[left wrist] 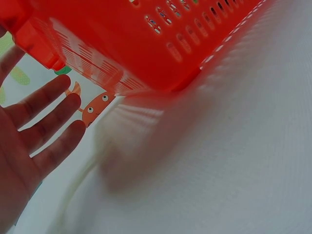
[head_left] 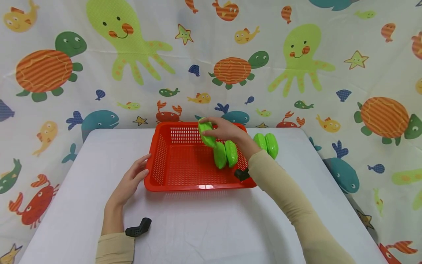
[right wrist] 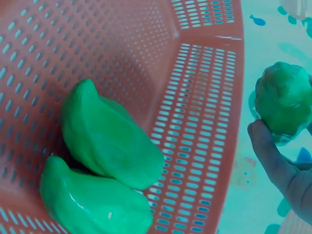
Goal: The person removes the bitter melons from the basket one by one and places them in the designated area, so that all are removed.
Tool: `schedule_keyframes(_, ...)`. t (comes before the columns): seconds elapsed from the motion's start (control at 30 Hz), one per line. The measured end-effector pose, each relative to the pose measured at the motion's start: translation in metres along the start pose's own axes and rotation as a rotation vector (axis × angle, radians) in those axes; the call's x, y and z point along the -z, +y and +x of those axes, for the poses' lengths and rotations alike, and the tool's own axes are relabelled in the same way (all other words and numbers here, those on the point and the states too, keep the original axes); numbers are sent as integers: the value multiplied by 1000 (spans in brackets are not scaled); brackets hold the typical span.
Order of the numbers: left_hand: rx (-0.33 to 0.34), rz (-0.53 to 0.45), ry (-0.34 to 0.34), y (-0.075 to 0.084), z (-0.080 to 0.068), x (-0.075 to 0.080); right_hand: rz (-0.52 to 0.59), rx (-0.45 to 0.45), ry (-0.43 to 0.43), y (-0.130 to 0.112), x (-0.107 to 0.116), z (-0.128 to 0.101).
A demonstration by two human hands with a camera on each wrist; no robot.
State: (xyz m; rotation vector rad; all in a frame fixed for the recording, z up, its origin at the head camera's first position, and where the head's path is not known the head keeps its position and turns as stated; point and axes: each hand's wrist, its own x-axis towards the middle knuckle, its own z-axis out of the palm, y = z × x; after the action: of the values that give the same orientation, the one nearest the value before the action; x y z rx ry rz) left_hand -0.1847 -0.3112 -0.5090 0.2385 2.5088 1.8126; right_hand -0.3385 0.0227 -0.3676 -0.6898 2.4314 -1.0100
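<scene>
My right hand (head_left: 224, 129) holds a shiny green ridged fruit (head_left: 206, 134) over the back right part of a red plastic basket (head_left: 179, 165). In the right wrist view, the thumb lies against the side of that fruit, and its lobed end faces the camera. Two similar green fruits (right wrist: 109, 136) lie side by side on the basket floor, below the hand. My left hand (head_left: 132, 179) is at the basket's left rim, its fingertips right at the edge. Seen from the left wrist, three of its fingers (left wrist: 53, 122) are extended and spread apart beside the basket wall.
Two more green fruits (head_left: 271, 146) sit to the right of the basket on the white table (head_left: 197, 227), partly behind the right forearm. A patterned cloth (head_left: 204, 44) with sea animals hangs behind the table and along its sides.
</scene>
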Motion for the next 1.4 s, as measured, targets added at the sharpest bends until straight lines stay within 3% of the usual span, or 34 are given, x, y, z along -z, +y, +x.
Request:
schedule_keyframes(0.33, 7, -9, -3, 0, 1, 1, 39, 5, 102, 2, 14, -20)
schedule_keyframes(0.5, 8, -10, -4, 0, 0, 1, 123, 8, 116, 6, 21, -28)
schedule_keyframes(0.77, 11, -17, -6, 0, 0, 1, 158, 2, 152, 10, 29, -42)
schedule_keyframes(1.4, 4, -25, -3, -1, 0, 1, 253, -42, 233, 48, 43, -76)
